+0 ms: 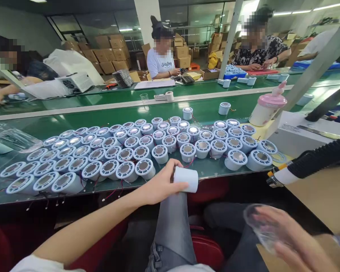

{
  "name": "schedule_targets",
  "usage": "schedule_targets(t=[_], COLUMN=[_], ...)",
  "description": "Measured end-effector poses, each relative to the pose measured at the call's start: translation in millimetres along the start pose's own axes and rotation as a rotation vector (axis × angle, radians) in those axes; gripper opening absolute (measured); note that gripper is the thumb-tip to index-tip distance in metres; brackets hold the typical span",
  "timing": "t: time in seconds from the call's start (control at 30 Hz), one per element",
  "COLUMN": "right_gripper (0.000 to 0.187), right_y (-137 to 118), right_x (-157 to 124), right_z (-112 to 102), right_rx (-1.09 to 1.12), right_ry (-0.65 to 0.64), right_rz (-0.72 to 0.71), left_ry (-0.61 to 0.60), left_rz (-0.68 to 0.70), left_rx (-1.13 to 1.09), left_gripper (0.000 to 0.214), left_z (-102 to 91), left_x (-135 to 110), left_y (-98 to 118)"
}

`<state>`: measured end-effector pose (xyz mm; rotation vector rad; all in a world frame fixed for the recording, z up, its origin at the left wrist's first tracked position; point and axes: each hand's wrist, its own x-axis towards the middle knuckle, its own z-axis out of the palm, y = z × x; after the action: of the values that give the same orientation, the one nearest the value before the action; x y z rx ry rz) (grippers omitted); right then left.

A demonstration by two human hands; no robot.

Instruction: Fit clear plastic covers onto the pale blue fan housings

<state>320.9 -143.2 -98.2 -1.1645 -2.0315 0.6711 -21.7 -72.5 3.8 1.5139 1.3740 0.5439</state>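
My left hand is wrapped round a light-blue plastic cylindrical housing, held on its side in front of the table edge. Its smooth side faces me, and its end toward my palm is hidden. At the lower right, my right hand grips a clear plastic cup; hand and cup are both smeared by motion. Beyond my left hand stand many similar blue housings in rows, with slotted rims and silvery round centres on top. Thin wires trail from several of them.
The green table ends just before my lap. At right are a black corrugated hose, a white box and a pink-lidded cup. Clear containers lie at left. Co-workers sit across the conveyor.
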Motion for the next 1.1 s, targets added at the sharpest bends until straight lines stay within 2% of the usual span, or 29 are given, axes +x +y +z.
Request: schedule_targets(t=[0.1,0.17,0.23,0.27,0.37,0.47,0.53,0.57,0.67,0.77,0.87,0.93,1.0,1.07,1.1], right_gripper=[0.051,0.053,0.052,0.051,0.040,0.021,0.009,0.004,0.016,0.023,0.029,0.034,0.030,0.011,0.015], right_y=[-32,-49,-59,-62,-64,-64,-65,-65,-67,-67,-63,-59,-56,-54,-53], right_x=[25,42,55,59,63,60,58,57,55,56,58,58,58,55,53], right_z=[21,35,42,44,42,36,33,32,31,32,33,32,31,30,30], right_rx=[-0.149,-0.257,-0.385,-0.442,-0.485,-0.314,-0.146,-0.062,0.133,0.288,0.457,0.586,0.711,0.701,0.629], right_ry=[-0.098,-0.089,-0.062,-0.063,-0.150,-0.263,-0.315,-0.323,-0.273,-0.197,-0.099,-0.046,-0.037,-0.091,-0.119], right_rz=[-0.111,-0.150,-0.174,-0.177,-0.154,-0.074,0.001,0.033,0.104,0.227,0.383,0.460,0.476,0.394,0.325], left_ry=[-0.175,-0.249,-0.336,-0.385,-0.466,-0.363,-0.271,-0.227,-0.144,-0.150,-0.250,-0.319,-0.351,-0.355,-0.353], left_rz=[-0.143,-0.242,-0.267,-0.235,-0.007,0.190,0.256,0.283,0.364,0.441,0.465,0.442,0.366,0.241,0.179], left_rx=[-0.621,-0.797,-0.764,-0.682,-0.277,0.068,0.139,0.143,0.127,0.128,0.090,0.019,-0.102,-0.264,-0.343], left_gripper=[0.046,0.041,0.044,0.044,0.032,0.023,0.033,0.044,0.075,0.075,0.068,0.068,0.070,0.070,0.070], left_z=[31.6,51.7,63.7,65.8,60.7,53.8,54.8,56.7,64.3,68.9,69.8,70.4,72.1,74.1,74.9], left_x=[-4,-3,-2,-2,-4,-8,-8,-8,-2,4,6,4,2,-1,-3], left_y=[-19,-29,-31,-30,-17,-7,-10,-15,-35,-49,-49,-46,-43,-42,-42])
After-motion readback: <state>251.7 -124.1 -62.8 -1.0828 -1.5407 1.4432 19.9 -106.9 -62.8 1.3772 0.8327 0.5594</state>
